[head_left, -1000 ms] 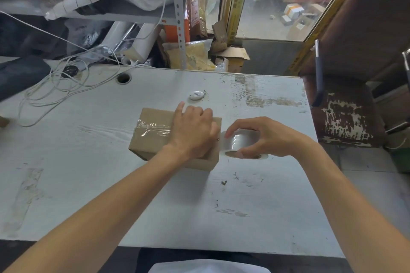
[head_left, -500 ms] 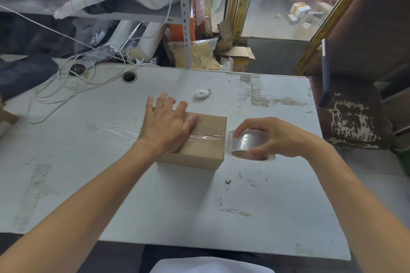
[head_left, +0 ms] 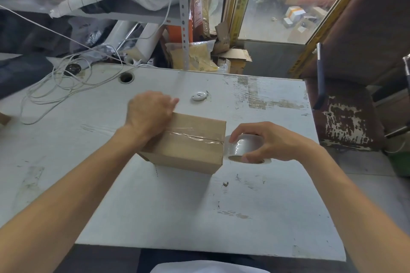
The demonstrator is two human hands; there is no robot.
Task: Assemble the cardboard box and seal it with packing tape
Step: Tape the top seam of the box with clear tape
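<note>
Left hand (head_left: 149,113) has slid from the box top to its far-left end, fingers now curled down over that edge, gripping the cardboard box (head_left: 188,143). Box sits mid-table on the white table (head_left: 177,206), clear tape strip (head_left: 195,136) running along the top seam. Right hand (head_left: 266,142) stays at the box's right end, fingers wrapped around the packing tape roll (head_left: 241,147), which touches the table just beside the box. Small white round object (head_left: 199,96) lies behind the box; white cable (head_left: 57,82) coiled far left.
</note>
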